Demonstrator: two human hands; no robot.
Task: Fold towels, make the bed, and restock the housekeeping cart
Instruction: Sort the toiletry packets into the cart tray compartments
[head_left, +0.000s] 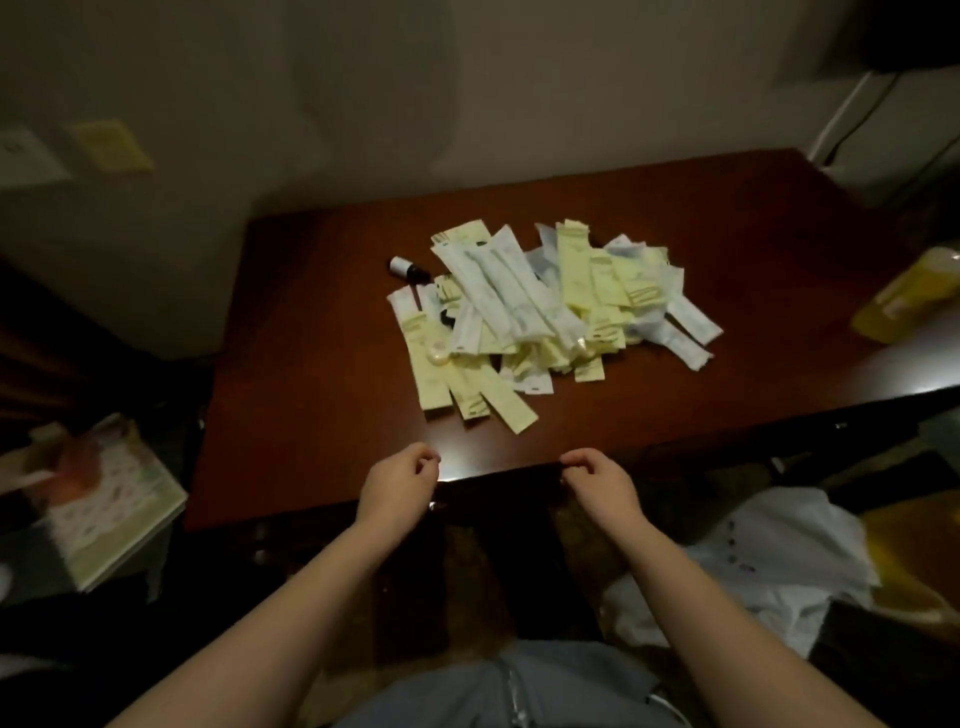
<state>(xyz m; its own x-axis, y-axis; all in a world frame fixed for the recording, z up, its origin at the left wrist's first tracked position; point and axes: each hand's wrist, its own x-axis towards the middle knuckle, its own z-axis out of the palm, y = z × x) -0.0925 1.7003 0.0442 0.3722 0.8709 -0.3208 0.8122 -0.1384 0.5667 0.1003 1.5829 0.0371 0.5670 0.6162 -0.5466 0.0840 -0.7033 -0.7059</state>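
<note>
A loose heap of pale yellow and white amenity packets (545, 312) lies on the middle of a dark red-brown wooden table (311, 415). A small dark bottle with a light cap (406, 268) lies at the heap's left edge. My left hand (400, 480) hovers at the table's near edge, fingers curled in, nothing in it. My right hand (597, 478) is beside it, about a hand's width away, also curled and holding nothing. Both hands are well short of the heap.
A yellow bag (909, 296) sits at the table's right end. White cloth (779, 561) lies low on the right. A printed box or booklet (104, 499) rests on a low surface to the left. A wall stands behind the table.
</note>
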